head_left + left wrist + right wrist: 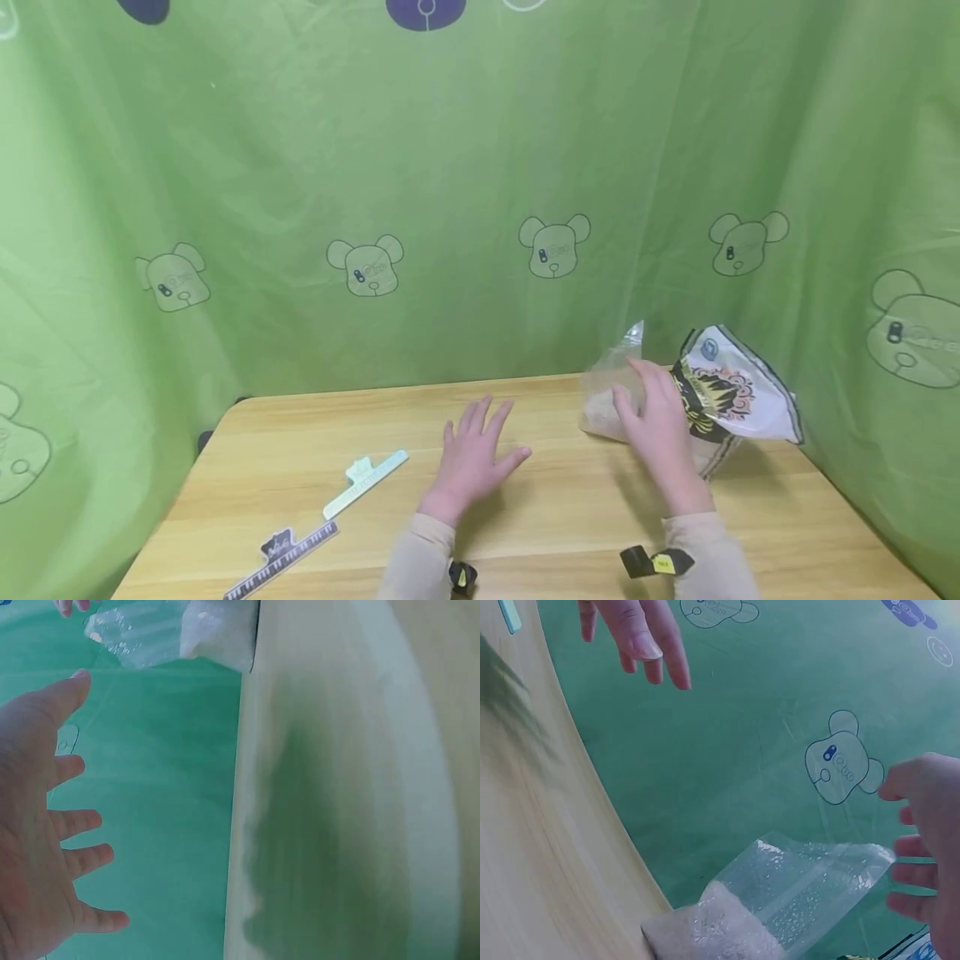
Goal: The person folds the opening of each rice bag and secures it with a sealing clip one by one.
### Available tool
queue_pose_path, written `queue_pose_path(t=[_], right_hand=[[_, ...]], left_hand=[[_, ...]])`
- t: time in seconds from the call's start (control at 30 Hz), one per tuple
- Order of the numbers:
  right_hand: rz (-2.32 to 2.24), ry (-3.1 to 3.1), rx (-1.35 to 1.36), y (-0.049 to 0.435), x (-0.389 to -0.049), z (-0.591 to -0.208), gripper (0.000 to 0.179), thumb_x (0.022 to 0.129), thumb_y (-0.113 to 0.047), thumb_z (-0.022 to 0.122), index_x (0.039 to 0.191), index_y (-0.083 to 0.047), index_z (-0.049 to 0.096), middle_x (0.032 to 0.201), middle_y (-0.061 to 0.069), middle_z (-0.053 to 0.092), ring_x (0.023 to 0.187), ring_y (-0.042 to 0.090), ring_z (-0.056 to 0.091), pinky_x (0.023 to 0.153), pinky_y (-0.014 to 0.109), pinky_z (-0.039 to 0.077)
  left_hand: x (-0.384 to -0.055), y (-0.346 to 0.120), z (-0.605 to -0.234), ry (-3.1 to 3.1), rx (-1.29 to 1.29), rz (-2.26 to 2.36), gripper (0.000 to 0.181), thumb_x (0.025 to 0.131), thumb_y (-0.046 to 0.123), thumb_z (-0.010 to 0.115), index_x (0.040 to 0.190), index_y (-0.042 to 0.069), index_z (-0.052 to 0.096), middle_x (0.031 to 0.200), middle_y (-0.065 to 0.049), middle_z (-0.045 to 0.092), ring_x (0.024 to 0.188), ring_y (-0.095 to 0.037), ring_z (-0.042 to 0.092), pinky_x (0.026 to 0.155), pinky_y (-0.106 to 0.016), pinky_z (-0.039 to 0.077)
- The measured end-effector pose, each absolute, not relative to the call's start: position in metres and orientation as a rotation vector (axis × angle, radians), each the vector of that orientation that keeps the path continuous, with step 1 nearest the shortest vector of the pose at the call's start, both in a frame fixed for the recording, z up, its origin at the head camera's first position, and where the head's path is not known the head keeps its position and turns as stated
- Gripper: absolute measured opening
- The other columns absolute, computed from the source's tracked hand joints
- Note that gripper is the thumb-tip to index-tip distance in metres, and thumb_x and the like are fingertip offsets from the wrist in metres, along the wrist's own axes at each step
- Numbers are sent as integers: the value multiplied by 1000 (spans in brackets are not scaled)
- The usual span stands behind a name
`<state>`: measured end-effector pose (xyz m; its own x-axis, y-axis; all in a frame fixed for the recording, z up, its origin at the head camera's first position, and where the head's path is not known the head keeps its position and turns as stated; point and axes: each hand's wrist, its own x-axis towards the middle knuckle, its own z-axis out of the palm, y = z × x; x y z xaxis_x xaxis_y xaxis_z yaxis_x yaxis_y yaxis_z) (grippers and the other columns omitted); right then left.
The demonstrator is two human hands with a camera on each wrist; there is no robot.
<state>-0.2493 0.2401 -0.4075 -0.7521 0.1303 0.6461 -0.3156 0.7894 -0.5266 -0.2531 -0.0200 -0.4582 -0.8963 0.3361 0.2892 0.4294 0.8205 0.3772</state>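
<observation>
My left hand (pixel 470 458) hovers above the middle of the table with its fingers spread, holding nothing. My right hand (pixel 662 429) is beside a clear plastic bag (pixel 602 407), its fingers loosely bent. In the right wrist view, the fingertips lie close to the upper end of that bag (pixel 802 885); whether they touch it I cannot tell. Pale contents fill the bag's lower part, while its top stands up loose. Just right of it, partly behind my right hand, leans a white bag (pixel 738 392) with a black and pink printed pattern.
On the left of the wooden table (pixel 315 425) lie a mint-green clip (pixel 365 483) and a dark clip with a piano-key pattern (pixel 285 558). A green curtain (pixel 450 150) with bear-head prints hangs behind the table and along both sides.
</observation>
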Motion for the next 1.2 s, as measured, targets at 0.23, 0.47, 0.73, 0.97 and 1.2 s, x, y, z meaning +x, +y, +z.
queue_pose_path(t=[0.23,0.47,0.73,0.97,1.2], right_hand=[[1028,-2269,48,244,-257,-416,71,90,-16,65,150,-4,29,150,28,33,137,48,33,112,65,25],[1219,-2348,-21,247,-264,-425,85,93,-24,64,157,-12,8,159,26,16,143,49,21,113,68,19],[1263,-2419,-44,253,-266,-428,88,95,-28,60,157,-13,0,161,25,8,145,49,15,115,67,15],[1285,-2446,-20,254,-270,-430,88,95,-22,60,156,-10,-2,158,31,15,141,51,23,113,67,21],[1287,-2450,4,258,-272,-432,85,96,-19,59,155,-4,0,154,34,19,138,51,29,110,63,32]], left_hand=[[-250,-9,-462,-2790,-632,-628,74,92,63,49,154,30,25,161,-10,27,147,-34,26,111,-71,22],[-250,-2,-465,-2793,-656,-588,74,93,63,48,154,32,22,161,-8,27,148,-31,26,112,-69,23],[-249,7,-466,-2775,-718,-591,73,94,63,45,155,33,20,160,-5,29,147,-28,29,112,-66,26],[-256,15,-464,-2761,-702,-651,71,95,62,44,155,34,19,159,-3,32,146,-26,31,114,-65,25],[-270,28,-462,-2734,-711,-717,69,96,64,39,155,32,21,156,-3,38,144,-25,35,113,-63,27]])
